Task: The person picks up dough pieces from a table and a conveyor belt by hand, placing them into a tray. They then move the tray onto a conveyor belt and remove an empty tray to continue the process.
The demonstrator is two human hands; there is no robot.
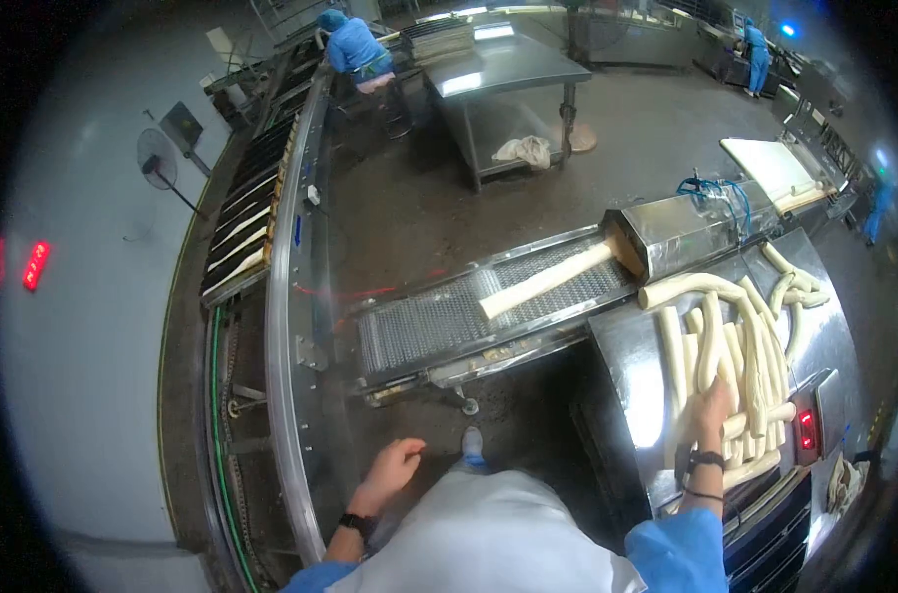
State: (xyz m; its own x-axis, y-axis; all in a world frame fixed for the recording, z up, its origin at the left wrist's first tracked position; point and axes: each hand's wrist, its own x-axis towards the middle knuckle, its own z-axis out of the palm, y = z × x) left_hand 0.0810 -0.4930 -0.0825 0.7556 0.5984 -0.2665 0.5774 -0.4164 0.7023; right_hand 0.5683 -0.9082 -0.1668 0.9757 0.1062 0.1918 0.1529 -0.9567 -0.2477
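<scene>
Head view: the worker's right hand is down among the pale dough ropes, touching one at its near end. From where I stand, the back of the hand hides the fingers, so I cannot tell whether they are clamped on it. The ropes lie beneath and beyond that hand on a steel table, mostly side by side, a few crosswise; the heap probably sits there to be within easy reach. Just right of the same hand is a red digital display.

The left hand hangs empty, fingers loosely bent and clear of everything, likely because only one arm is needed at the table. Ahead of it is a mesh conveyor, where a single dough rope lies lengthwise, apparently to suit the narrow belt, its far end at the metal housing.
</scene>
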